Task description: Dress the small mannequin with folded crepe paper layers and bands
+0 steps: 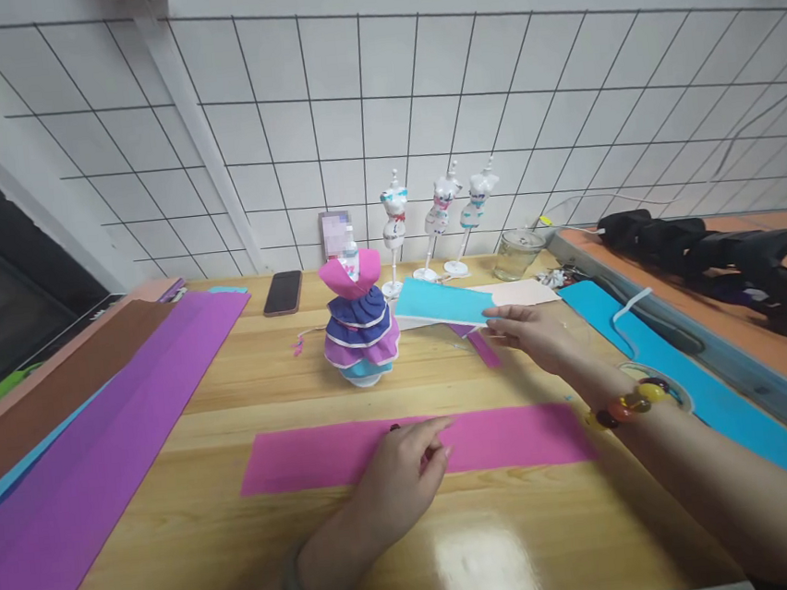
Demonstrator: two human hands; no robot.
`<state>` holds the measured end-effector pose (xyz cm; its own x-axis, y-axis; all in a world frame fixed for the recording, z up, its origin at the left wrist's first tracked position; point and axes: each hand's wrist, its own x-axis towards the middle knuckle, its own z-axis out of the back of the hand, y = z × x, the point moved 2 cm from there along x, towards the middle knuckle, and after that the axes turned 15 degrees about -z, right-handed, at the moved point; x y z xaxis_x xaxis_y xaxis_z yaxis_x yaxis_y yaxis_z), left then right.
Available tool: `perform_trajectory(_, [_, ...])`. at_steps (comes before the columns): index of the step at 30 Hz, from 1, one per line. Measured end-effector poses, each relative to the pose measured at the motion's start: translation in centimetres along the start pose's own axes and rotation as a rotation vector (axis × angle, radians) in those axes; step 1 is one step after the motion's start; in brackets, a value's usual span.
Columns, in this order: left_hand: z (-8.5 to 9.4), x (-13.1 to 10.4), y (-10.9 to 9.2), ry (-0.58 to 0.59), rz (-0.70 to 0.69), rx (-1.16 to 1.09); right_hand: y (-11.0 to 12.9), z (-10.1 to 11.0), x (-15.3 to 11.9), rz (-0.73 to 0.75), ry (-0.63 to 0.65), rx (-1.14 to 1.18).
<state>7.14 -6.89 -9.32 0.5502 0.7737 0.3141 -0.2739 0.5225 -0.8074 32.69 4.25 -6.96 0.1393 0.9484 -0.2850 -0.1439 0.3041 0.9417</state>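
A long pink strip (518, 436), seemingly crepe paper, lies flat across the table before me. My left hand (403, 470) rests on its middle, index finger stretched out and thumb apart, holding nothing. Further back, my right hand (526, 333) pinches the right corner of a light-blue sheet (442, 301) between thumb and fingertips. White and purple pieces show under that sheet. Left of it stands a small dress form in a layered dress (360, 321), with a pink top, navy and purple ruffles and a blue hem.
Three bare mini dress forms (395, 221) stand by the tiled wall. A phone (283, 293) lies back left, a glass jar (518, 253) back right. Purple sheets (117, 396) line the left side. Blue sheet (715, 385) and a black strap-like object (724, 254) are at right.
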Motion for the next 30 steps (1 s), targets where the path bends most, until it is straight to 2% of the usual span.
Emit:
perform_trajectory(5, [0.2, 0.2, -0.3, 0.044, -0.120, 0.128, -1.3, 0.0, 0.2, -0.011, -0.043, -0.258])
perform_trajectory(9, [0.4, 0.2, -0.6, 0.128, -0.284, 0.219, -1.2, 1.3, -0.6, 0.070, -0.158, -0.471])
perform_trajectory(12, [0.1, -0.1, -0.7, 0.245, -0.357, 0.287, -2.1, 2.1, -3.8, 0.164, -0.220, -0.586])
perform_trajectory(13, [-0.1, -0.2, -0.8, 0.282, -0.368, 0.313, -2.7, 2.1, -5.3, 0.198, -0.204, -0.631])
perform_trajectory(14, [-0.4, -0.3, -0.8, 0.312, -0.373, 0.340, -3.3, 1.9, -7.0, 0.292, -0.192, -0.751])
perform_trajectory(17, [-1.1, -0.7, -0.5, 0.386, -0.392, 0.438, -6.3, 0.7, -11.8, 0.464, -0.069, -1.079])
perform_trajectory(20, [-1.8, -1.1, 0.1, 0.430, -0.400, 0.569, -9.1, -0.2, -14.4, 0.521, -0.050, -1.275])
perform_trajectory(25, [-2.1, -1.7, 1.0, 0.415, -0.375, 0.752, -11.1, -0.2, -14.6, 0.535, -0.122, -1.359])
perform_trajectory(30, [-1.8, -2.4, 0.5, 0.403, -0.354, 0.798, -12.4, 0.5, -14.2, 0.671, -0.157, -1.310])
